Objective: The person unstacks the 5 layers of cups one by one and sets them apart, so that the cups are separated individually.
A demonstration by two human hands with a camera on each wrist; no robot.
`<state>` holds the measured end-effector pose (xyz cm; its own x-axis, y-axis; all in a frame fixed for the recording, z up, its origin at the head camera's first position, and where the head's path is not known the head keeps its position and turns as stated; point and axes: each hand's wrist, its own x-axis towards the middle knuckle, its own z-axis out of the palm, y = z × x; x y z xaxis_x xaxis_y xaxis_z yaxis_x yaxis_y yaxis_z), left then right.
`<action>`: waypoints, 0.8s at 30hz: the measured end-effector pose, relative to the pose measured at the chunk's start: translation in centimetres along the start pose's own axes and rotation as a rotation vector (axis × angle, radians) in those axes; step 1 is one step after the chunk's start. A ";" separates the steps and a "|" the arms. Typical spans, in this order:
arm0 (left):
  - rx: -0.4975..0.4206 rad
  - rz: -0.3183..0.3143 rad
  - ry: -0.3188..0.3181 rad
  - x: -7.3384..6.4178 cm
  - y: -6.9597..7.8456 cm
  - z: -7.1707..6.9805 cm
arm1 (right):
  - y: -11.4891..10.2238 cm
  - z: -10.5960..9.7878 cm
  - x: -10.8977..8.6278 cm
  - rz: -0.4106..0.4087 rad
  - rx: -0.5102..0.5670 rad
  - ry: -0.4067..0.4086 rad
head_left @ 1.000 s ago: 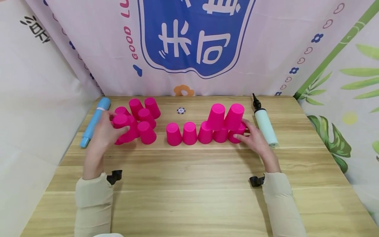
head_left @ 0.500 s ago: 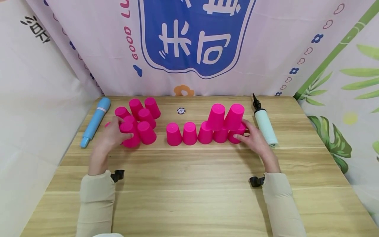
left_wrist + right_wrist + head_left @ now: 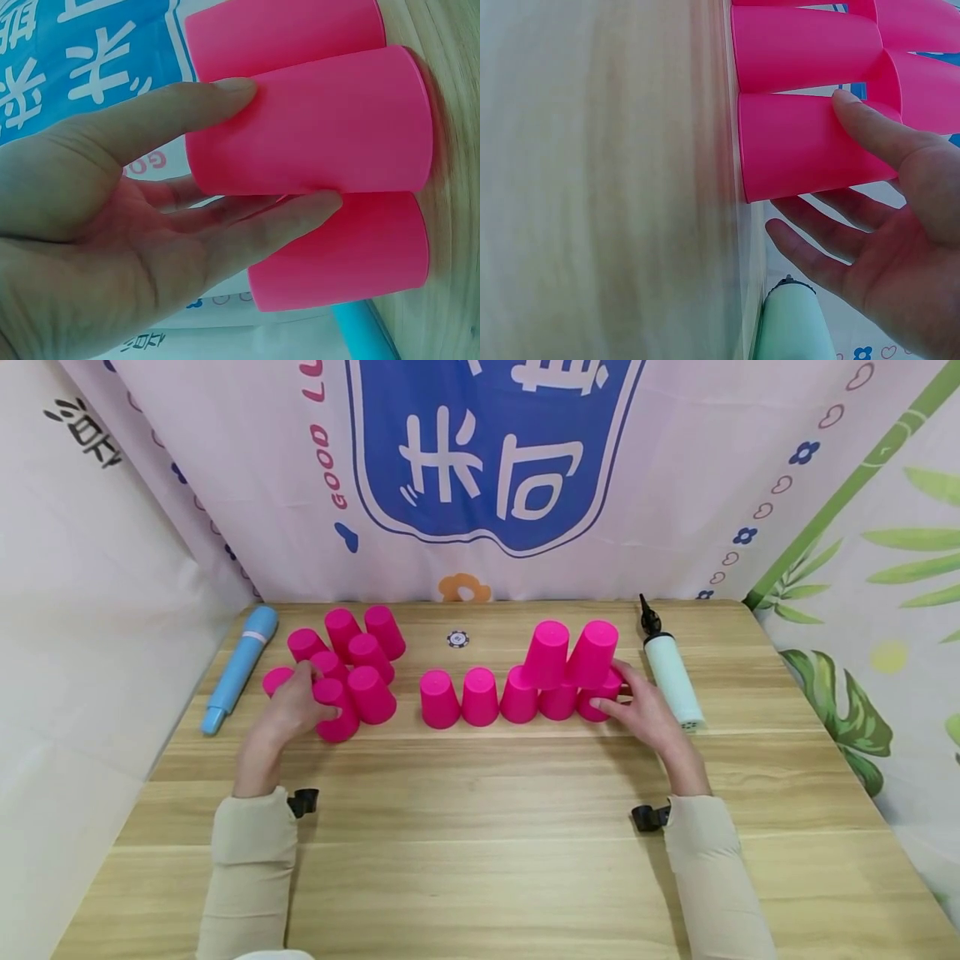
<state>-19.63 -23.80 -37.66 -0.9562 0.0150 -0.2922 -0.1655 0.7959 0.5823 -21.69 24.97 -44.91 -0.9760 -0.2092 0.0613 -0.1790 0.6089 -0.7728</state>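
Note:
My left hand is at the left cluster of upside-down pink cups. It holds the front cup, thumb on one side and fingers on the other, with the cup's wide rim close over the wood. Other cups stand right behind and beside it. At the right end of a row of upside-down pink cups, my right hand holds the end cup between thumb and fingers. Two cups stand on top of the right part of that row.
A light blue tube-shaped thing lies at the left of the wooden table. A mint-green hand pump with a black nozzle lies right of my right hand. A small poker chip rests near the back edge.
My left hand has brought its cup rightward and down to the front of the cluster, uncovering a cup at the far left. My right hand has stayed at the end cup.

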 end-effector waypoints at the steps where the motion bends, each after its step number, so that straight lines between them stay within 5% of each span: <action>1: -0.001 -0.001 0.000 0.0 0.0 0.0 | 0.0 0.0 0.0 0.000 -0.002 0.000; 16: 0.031 0.041 -0.016 -0.5 -0.6 -0.6 | 0.0 0.1 -0.2 0.026 0.005 -0.001; 24: 0.088 0.131 0.112 -3.9 1.5 -1.9 | 0.0 -0.1 0.0 -0.006 -0.002 0.006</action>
<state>-16.58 -23.78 -34.18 -0.9899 0.0589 -0.1290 -0.0203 0.8416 0.5397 -21.67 25.05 -44.89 -0.9756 -0.2083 0.0692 -0.1849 0.6096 -0.7708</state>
